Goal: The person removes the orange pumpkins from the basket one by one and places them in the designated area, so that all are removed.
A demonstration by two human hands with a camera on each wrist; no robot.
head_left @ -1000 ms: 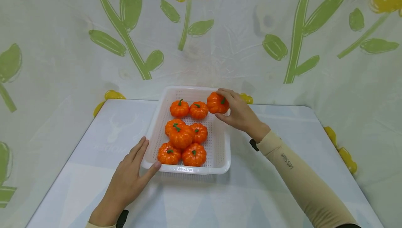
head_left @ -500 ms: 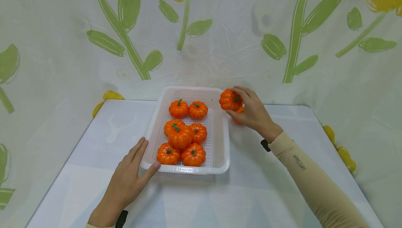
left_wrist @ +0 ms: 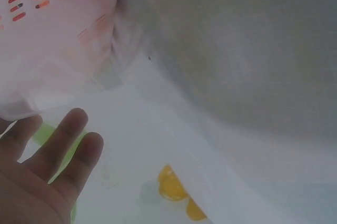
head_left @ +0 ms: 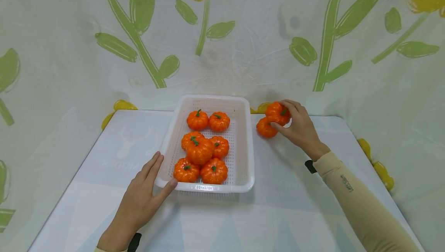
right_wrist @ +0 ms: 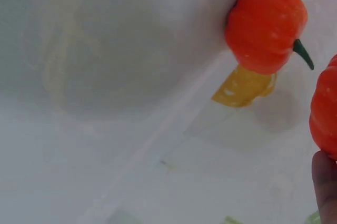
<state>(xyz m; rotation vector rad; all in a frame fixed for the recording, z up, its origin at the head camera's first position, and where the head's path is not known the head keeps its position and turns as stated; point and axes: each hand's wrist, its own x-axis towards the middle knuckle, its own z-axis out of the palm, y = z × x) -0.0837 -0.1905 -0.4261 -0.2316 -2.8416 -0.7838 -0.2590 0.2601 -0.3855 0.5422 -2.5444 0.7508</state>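
Note:
Between the curved fingers and thumb of my right hand (head_left: 299, 127) is a small orange pumpkin (head_left: 277, 112) with a green stem, held right of the basket. Just below and left of it in the head view, a second pumpkin (head_left: 266, 128) sits on the table; it shows apart from the held one in the right wrist view (right_wrist: 267, 27). My left hand (head_left: 140, 194) touches the near-left corner of the white plastic basket (head_left: 245, 187), its fingers extended along the rim. Inside the basket lie several pumpkins, one (head_left: 199, 151) stacked on top of others.
The basket stands on a pale table (head_left: 222, 221) with faint printed shapes. A light cloth (head_left: 257, 43) with green leaves and yellow flowers hangs behind and around the table.
My right hand has carried its pumpkin from over the basket's far right corner to the right, beyond the rim. The pumpkin on the table has come into view. My left hand stays put.

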